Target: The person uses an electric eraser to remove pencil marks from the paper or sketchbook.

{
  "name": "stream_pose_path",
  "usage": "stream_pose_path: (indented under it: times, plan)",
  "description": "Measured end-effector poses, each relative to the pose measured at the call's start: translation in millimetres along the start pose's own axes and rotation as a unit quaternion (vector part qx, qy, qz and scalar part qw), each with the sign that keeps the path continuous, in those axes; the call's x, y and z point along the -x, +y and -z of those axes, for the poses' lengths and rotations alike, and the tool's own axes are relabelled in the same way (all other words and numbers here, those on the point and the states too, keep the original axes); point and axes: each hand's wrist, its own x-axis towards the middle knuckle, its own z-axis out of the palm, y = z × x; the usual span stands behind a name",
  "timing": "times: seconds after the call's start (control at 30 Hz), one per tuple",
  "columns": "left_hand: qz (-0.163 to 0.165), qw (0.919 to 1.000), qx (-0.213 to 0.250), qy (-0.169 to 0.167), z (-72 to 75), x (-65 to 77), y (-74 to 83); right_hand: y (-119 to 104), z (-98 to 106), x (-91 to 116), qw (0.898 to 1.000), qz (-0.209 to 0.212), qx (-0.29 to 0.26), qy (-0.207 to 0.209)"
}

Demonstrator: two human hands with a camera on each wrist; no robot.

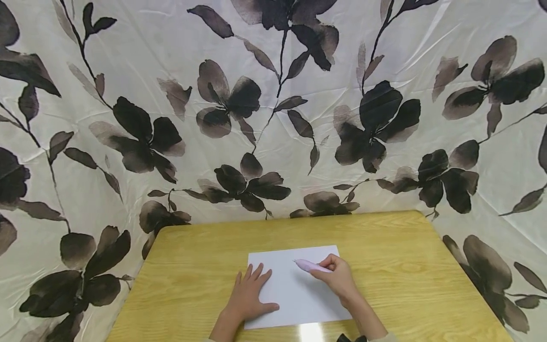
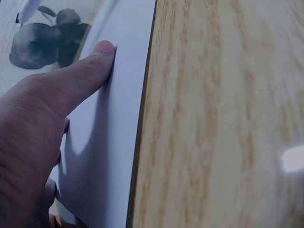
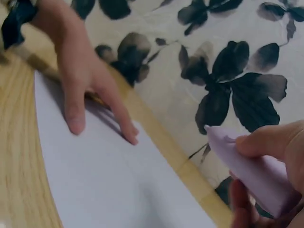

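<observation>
Closest to the right-wrist camera, a pale purple pen-like tool (image 3: 251, 173) is tilted above the white sheet (image 1: 299, 304), its thin tip (image 1: 295, 261) pointing left and slightly away from the person; whether that tip is a nib or a blade is too small to tell. It appears raised off the paper, with a soft shadow beneath. The right hand (image 1: 342, 280) pinches the barrel between thumb and curled fingers, a grip that looks secure, though a hold nearer the tip would likely give finer control. Best to lower the point gently at the chosen spot, then move with light, even pressure. On the sheet's left part, the left hand (image 1: 248, 292) lies with its fingers spread and straight, holding nothing, its thumb flat on the paper. That spread should stop the sheet from sliding; the fingers are best left well clear of the tip's path. Around the sheet, the wood-grain table (image 1: 192, 270) gives flat support, and beyond it hangs floral cloth (image 1: 166, 28).
</observation>
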Motion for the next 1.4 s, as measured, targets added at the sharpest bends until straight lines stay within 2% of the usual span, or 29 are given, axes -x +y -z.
stream_pose_path:
  times: [0.1, 0.23, 0.33, 0.47, 0.57, 0.63, 0.8, 0.9, 1.1, 1.27, 1.4]
  plan:
    - [-0.002, 0.9999, 0.004, 0.011, -0.3, 2.5, 0.4, 1.9, -0.6, -1.6, 0.996, 0.045, 0.073, -0.034]
    - [-0.007, 0.9997, 0.005, 0.022, -1.1, 3.3, 1.5, 2.2, -1.8, -9.3, 0.981, 0.097, 0.158, -0.053]
    - [-0.006, 0.9998, 0.006, 0.016, -1.2, 3.2, 0.5, -1.9, -3.7, -16.2, 0.975, 0.098, 0.187, -0.07]
    - [0.002, 1.0, -0.001, 0.004, -2.8, 2.0, -1.7, -8.7, -7.3, -22.5, 0.979, 0.07, 0.169, -0.093]
    - [0.003, 1.0, 0.001, 0.004, -3.2, 0.8, -2.4, -10.4, -11.4, -27.9, 0.976, 0.071, 0.186, -0.09]
    - [0.003, 1.0, 0.002, 0.005, -3.0, 0.7, -2.4, -8.7, -15.3, -32.4, 0.968, 0.081, 0.218, -0.089]
    - [0.006, 1.0, 0.004, 0.004, -3.1, 2.6, -1.8, -3.3, -28.2, -42.4, 0.941, 0.122, 0.299, -0.103]
    - [0.006, 1.0, 0.004, 0.007, -4.0, 2.9, -1.5, -1.2, -35.9, -46.9, 0.934, 0.139, 0.311, -0.112]
    - [0.01, 0.9999, 0.004, 0.006, -2.4, 2.3, -2.3, -0.1, -47.5, -51.7, 0.935, 0.12, 0.312, -0.119]
    - [0.011, 0.9999, 0.004, 0.002, -4.3, 1.7, -2.1, 2.4, -51.9, -51.1, 0.942, 0.102, 0.302, -0.102]
    - [0.009, 0.9999, 0.007, 0.007, -4.2, 1.6, -2.5, 4.8, -54.7, -51.9, 0.943, 0.101, 0.306, -0.087]
